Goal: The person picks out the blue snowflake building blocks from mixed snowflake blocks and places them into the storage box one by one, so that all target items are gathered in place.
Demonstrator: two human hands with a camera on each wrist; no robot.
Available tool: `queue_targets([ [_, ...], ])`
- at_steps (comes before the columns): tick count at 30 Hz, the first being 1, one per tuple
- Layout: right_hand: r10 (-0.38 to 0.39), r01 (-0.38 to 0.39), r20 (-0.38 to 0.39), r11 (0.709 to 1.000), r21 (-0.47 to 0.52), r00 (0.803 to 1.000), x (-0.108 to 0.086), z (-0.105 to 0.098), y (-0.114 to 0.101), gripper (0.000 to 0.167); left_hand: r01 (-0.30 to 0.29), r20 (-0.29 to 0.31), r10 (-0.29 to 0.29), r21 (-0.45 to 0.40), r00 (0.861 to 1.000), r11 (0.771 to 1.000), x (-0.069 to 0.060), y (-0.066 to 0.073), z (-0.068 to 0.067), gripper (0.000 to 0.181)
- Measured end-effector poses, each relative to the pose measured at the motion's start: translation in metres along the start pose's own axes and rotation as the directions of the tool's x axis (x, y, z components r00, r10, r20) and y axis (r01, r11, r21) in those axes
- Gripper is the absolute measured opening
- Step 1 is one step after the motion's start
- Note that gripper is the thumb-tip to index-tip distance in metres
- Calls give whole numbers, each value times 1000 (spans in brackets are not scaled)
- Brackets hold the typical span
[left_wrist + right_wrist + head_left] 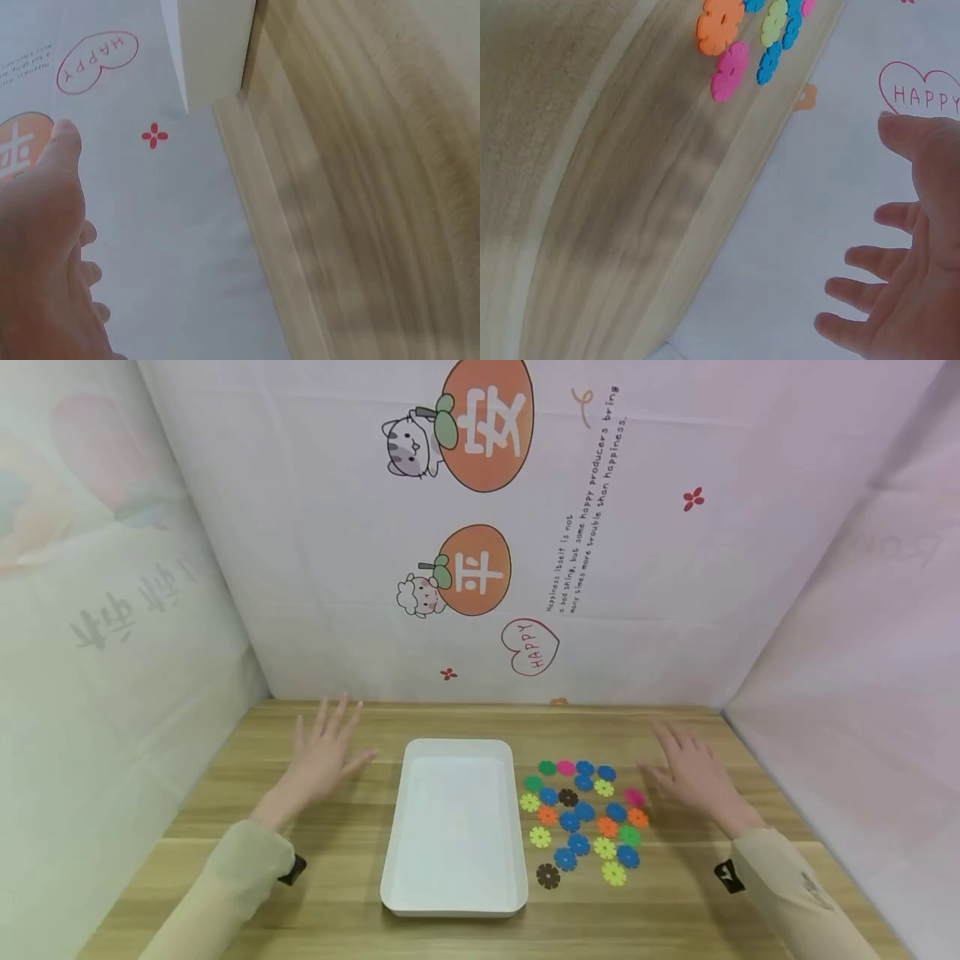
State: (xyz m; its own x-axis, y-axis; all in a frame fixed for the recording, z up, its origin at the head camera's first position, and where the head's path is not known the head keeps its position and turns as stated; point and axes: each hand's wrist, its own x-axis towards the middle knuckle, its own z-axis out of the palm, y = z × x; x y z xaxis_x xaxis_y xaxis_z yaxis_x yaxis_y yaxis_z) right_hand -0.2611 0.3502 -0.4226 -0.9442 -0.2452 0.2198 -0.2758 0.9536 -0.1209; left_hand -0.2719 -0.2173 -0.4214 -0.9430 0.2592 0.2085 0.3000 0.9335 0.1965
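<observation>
Largest first: white printed cloth screens (337,568) close off the back and both sides, meeting the wood-grain counter (337,877) along its far edge. On it, near the middle, we note a shallow white rectangular tray (457,835) with rounded corners and a low rim. Nothing lies inside.

Both hands hold nothing, fingers extended and spread: the left hand (322,764) well left of the tray, the right hand (693,772) right of the discs, fingertips near a pink one. We read both as raised, though contact with the wood is hard to tell.

Smallest: flower-shaped plastic discs (570,821) in blue, yellow-green, orange, green, pink and dark brown, loose right of the tray, several touching. None is gripped; we judge the work at its outset, the whole spread left to handle.

Room: generous wood between left hand and tray; only a narrow gap between the tray's right rim and the nearest discs.
</observation>
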Motion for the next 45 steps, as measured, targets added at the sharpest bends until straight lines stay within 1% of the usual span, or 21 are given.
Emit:
queue_targets([
  [4,-33,33,12,997,68,999,-4,0,-2,69,-45,-1,45,-17,999,999,-5,6,5,85],
  [7,-45,41,24,991,129,999,-4,2,-2,64,-74,14,74,-20,997,997,-9,11,11,88],
  [10,-41,32,45,982,186,998,-2,5,-2,60,-99,23,99,-11,995,995,-12,17,16,90],
  [14,-44,23,77,968,250,996,0,9,0,56,-135,18,135,3,991,991,-16,25,22,92],
  [17,-55,27,90,957,290,994,2,12,2,53,-163,20,163,11,986,987,-19,28,26,91],
  [20,-62,20,107,936,353,992,5,15,3,50,-188,31,187,2,982,982,-21,31,30,89],
  [25,-52,-24,158,894,447,986,10,19,5,49,-213,65,213,-10,975,977,-23,35,36,86],
  [28,-40,-57,192,879,473,981,13,22,5,48,-225,86,226,-22,970,974,-25,38,39,84],
  [33,-54,-70,224,857,511,973,18,26,7,47,-241,119,243,-33,963,970,-27,40,43,82],
  [36,-61,-78,243,849,522,968,22,29,8,46,-249,139,252,-38,958,968,-28,40,45,80],
  [42,-50,-105,281,853,511,959,30,37,6,45,-245,176,251,-54,952,968,-29,41,47,77],
  [45,-39,-122,295,853,507,955,33,40,4,44,-245,182,252,-61,950,968,-29,40,48,76],
])
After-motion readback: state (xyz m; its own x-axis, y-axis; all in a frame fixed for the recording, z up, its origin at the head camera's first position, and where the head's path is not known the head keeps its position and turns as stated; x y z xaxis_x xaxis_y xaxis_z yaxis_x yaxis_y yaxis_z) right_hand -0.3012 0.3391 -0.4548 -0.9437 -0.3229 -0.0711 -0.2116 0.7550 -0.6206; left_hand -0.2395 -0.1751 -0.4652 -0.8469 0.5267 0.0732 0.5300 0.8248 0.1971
